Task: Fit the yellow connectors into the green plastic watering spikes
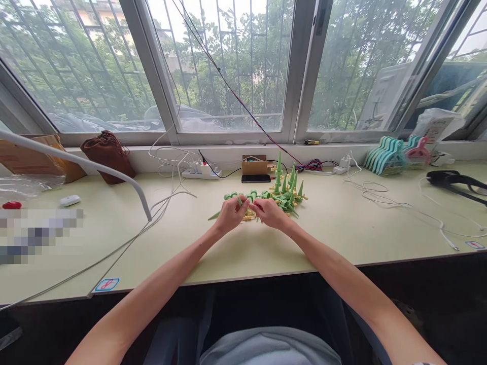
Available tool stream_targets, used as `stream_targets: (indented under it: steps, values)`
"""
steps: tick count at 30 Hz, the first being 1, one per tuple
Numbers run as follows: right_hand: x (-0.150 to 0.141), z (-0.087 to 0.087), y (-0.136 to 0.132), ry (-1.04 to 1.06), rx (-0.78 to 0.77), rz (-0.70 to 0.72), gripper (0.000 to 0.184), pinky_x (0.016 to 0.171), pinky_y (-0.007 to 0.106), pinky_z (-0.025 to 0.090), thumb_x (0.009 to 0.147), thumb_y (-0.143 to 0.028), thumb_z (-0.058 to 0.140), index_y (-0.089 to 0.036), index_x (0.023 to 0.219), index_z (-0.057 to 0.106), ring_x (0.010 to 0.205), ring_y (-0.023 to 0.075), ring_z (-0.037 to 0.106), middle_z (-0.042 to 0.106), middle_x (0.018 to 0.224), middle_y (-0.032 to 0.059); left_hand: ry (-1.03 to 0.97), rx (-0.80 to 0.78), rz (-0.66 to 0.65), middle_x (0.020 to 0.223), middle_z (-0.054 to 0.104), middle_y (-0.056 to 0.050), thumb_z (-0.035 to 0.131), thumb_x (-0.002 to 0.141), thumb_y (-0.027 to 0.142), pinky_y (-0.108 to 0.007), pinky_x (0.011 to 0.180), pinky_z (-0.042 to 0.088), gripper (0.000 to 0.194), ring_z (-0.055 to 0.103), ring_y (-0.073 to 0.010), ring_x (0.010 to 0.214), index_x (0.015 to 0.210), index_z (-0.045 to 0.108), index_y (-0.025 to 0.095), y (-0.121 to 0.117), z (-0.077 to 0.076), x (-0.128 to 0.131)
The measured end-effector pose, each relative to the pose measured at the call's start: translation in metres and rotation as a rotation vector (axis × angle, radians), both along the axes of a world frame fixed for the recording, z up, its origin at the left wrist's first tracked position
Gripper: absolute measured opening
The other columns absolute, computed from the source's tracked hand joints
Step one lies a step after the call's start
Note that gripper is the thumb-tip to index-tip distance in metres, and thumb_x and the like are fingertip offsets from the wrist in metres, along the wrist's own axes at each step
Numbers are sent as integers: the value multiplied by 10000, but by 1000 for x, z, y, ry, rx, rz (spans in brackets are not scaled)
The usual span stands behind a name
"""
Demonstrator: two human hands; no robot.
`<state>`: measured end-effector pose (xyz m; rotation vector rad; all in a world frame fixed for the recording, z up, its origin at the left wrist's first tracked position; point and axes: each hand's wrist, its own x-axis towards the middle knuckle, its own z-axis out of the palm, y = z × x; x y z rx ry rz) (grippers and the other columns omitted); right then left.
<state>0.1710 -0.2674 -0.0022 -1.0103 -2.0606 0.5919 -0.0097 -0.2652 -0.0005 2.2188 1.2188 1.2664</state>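
My left hand (231, 215) is closed on a small green plastic piece (239, 201) that shows above its fingers. Close beside it, my right hand (269, 213) is pinched, fingertips almost meeting those of the left; whatever it grips is hidden. Around and behind both hands lies a pile of green plastic pieces (287, 204), some of them cones. A tall green cone (279, 165) stands upright at the back of the pile. Small yellow pieces (249, 215) lie below and between my hands, and more are mixed in at the right.
Behind the pile are a phone (255, 178) and a small cardboard box (254, 166). A power strip (201, 174) with white cables is left of them. A brown pouch (110, 156) stands at the back left. Teal hangers (385, 154) and black glasses (456, 182) lie right.
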Motion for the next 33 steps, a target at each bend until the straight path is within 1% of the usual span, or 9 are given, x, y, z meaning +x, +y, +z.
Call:
stream_targets:
  steps: [5,12,16,20,26,29,33]
  values:
    - [0,-1,1,-37,8,-24,388,562,255,307,1017,-359,424,-219,656,415,516,128,454,437,531,-35,-6,-7,-2,687,576,-8,508,936,446,-225,538,382,310,408,-121,551,783,610,197,1,-1,0]
    - [0,-6,9,-66,63,-61,367,609,263,325,1030,-329,386,-212,685,426,592,136,473,564,659,18,-37,-3,-74,697,578,-3,550,923,415,-230,536,401,256,441,-111,553,840,625,185,2,-3,-2]
    - [0,-5,8,-38,54,-68,371,594,268,311,1027,-353,377,-218,684,419,553,135,433,510,602,-2,-52,-11,-72,704,587,-4,551,925,425,-236,533,411,266,457,-105,544,849,627,181,1,-2,-1]
    - [-1,-3,5,-11,32,-90,361,590,270,306,1011,-361,395,-223,678,417,522,133,408,447,543,-28,-112,-65,-80,719,593,-4,579,905,461,-230,508,410,294,488,-100,537,843,618,176,-2,1,2]
    - [-2,-2,3,14,47,-105,340,587,262,302,986,-333,443,-220,669,397,536,124,378,436,554,-35,-187,-121,-64,671,564,9,616,878,484,-215,450,375,319,469,-85,486,844,610,167,-2,2,3]
    - [-2,-2,4,7,61,-113,340,579,255,291,988,-324,448,-215,670,400,550,120,374,449,579,-30,-184,-94,-78,657,548,13,610,888,465,-208,430,354,305,443,-76,467,837,605,165,-1,1,2]
    - [-2,-3,4,-23,55,-121,371,584,256,294,1015,-332,408,-208,665,412,549,117,393,480,592,-18,-146,-33,-107,649,529,18,588,917,429,-208,429,351,275,414,-72,462,826,604,170,-1,0,2]
